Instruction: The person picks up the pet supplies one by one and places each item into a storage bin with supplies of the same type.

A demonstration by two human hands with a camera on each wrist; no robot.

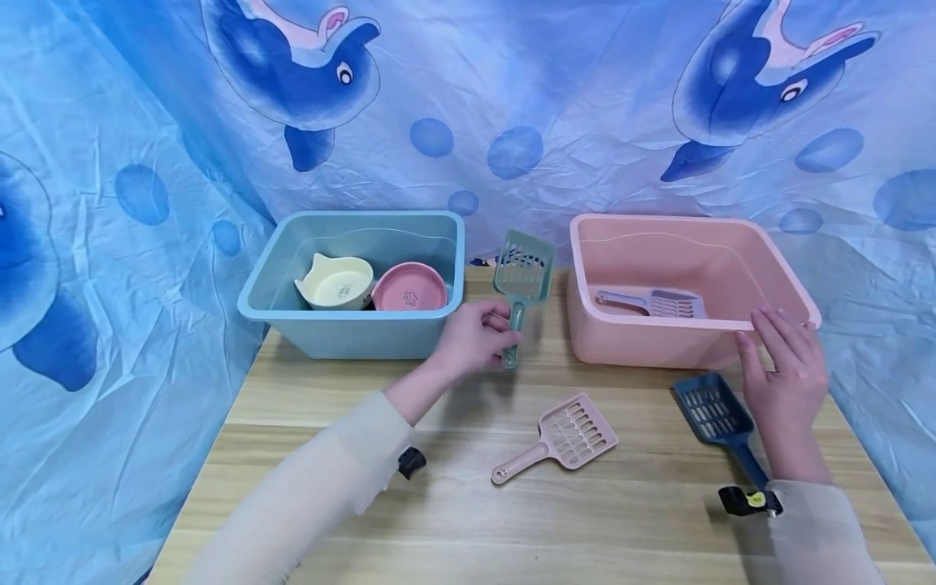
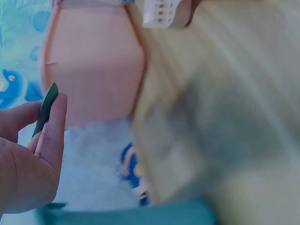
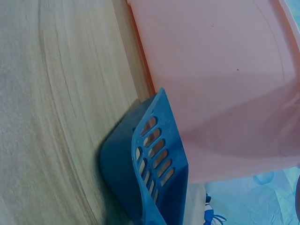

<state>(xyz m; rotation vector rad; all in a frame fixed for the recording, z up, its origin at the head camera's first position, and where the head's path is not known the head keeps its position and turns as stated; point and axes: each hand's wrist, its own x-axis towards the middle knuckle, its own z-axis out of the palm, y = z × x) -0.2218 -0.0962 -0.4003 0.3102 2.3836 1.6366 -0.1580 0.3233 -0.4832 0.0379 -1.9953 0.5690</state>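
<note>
My left hand (image 1: 475,337) pinches the handle of a green litter scoop (image 1: 524,268) between thumb and fingers, with the slotted head pointing up. In the left wrist view, a green edge of the scoop (image 2: 45,110) shows between the fingers. My right hand (image 1: 786,378) rests on the front rim of the pink bin (image 1: 673,341), its fingers nearly straight. Inside that bin lies a pale purple litter scoop (image 1: 673,304). Beside the right hand, a dark blue litter scoop (image 1: 712,410) sits on the table. A pink litter scoop (image 1: 578,431) lies nearer the front.
The light blue bin (image 1: 366,335) stands at the back left, holding a cream cat-eared bowl (image 1: 338,282) and a pink bowl (image 1: 411,288). Behind both bins hangs a blue dolphin-print cloth (image 1: 585,114). The wooden table (image 1: 439,528) runs beneath everything.
</note>
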